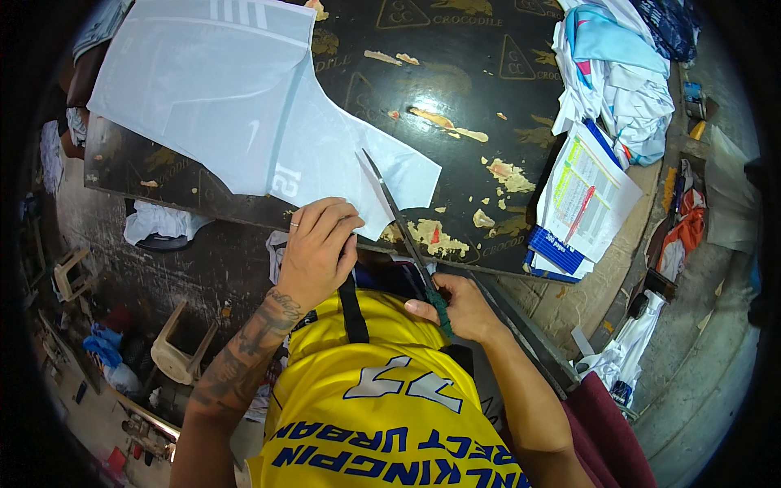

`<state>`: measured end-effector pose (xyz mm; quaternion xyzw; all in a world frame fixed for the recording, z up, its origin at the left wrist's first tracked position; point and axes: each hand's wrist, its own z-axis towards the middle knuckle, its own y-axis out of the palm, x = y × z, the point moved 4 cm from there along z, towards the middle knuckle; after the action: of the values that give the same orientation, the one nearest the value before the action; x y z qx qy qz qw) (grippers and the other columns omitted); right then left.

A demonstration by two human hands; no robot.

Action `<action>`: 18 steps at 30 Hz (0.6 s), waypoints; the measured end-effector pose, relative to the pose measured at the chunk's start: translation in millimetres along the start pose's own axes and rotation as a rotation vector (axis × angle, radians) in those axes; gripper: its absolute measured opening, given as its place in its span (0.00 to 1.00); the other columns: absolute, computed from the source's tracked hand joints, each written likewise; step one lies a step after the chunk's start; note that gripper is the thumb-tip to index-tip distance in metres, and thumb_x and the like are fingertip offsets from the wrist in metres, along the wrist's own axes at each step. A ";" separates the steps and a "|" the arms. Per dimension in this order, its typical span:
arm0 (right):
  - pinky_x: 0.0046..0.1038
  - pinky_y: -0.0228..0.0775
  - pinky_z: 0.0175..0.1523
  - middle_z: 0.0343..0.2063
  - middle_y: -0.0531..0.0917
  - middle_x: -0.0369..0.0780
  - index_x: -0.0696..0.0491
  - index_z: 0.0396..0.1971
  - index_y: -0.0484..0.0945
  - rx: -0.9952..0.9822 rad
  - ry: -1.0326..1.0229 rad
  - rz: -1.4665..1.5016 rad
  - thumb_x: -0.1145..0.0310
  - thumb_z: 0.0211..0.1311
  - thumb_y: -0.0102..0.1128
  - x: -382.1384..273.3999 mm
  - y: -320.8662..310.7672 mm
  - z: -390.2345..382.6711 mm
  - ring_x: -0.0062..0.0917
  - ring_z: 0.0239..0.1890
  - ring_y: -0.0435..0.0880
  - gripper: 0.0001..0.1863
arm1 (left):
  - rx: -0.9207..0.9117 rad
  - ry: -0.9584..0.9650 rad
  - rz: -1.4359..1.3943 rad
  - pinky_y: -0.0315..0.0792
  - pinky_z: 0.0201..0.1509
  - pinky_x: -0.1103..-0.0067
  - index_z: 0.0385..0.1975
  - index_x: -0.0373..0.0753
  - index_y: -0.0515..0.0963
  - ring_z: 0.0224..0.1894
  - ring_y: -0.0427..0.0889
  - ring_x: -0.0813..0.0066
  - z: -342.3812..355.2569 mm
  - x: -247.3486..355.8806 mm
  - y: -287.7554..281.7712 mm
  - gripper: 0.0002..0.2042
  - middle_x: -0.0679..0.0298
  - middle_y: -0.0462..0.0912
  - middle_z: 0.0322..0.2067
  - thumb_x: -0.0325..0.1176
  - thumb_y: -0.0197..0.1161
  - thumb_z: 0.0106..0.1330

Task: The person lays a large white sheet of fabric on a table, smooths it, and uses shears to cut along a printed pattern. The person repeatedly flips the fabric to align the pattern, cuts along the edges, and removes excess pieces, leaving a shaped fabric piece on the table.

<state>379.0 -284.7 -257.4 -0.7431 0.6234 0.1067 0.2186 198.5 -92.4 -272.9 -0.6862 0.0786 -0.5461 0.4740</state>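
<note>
A light grey-white fabric piece (236, 98) with a curved cut edge and white printed marks lies flat over the table's near left part. My left hand (321, 236) is closed at its near edge, fingers bent together over the fabric and thumb tucked close. Wrapped in green at the handle, a long pair of scissors (390, 203) is gripped in my right hand (464, 307) beside my body. Its dark blades are almost together and point away from me across the fabric's narrow right part. Whether the lower blade runs under the fabric, I cannot tell.
The dark table (455, 89) has peeling patches. At its right lie white and light-blue garments (618, 89), printed sheets (606, 207), a red pen (582, 211) and a blue pad (557, 250). Plastic stools (181, 346) and cloth bundles (163, 221) stand left, below.
</note>
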 end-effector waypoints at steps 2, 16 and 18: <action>0.29 0.70 0.35 0.22 0.81 0.34 0.57 0.32 0.86 -0.012 0.029 -0.029 0.40 0.60 0.82 0.0 -0.9 1.0 0.19 0.27 0.75 0.30 | -0.001 -0.005 -0.011 0.68 0.66 0.59 0.49 0.37 0.82 0.65 0.77 0.57 0.1 -1.0 -0.2 0.13 0.59 0.81 0.52 0.23 0.68 0.64; 0.27 0.71 0.35 0.22 0.82 0.35 0.59 0.32 0.88 -0.012 0.042 0.009 0.39 0.58 0.84 -25.3 -2.5 12.0 0.17 0.27 0.76 0.33 | -0.055 0.004 -0.028 0.67 0.67 0.60 0.49 0.37 0.83 0.64 0.77 0.59 3.3 -6.2 -2.4 0.13 0.61 0.81 0.53 0.25 0.68 0.65; 0.27 0.71 0.35 0.22 0.83 0.35 0.60 0.32 0.88 0.038 -0.027 0.030 0.39 0.58 0.84 -32.1 -5.0 15.2 0.17 0.27 0.76 0.33 | -0.063 -0.001 -0.038 0.67 0.67 0.60 0.49 0.37 0.84 0.64 0.77 0.59 3.9 -7.3 -2.7 0.12 0.61 0.81 0.53 0.25 0.68 0.65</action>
<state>379.2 -248.9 -256.0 -0.7278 0.6335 0.1081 0.2393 197.8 -84.2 -275.6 -0.7025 0.0827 -0.5519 0.4416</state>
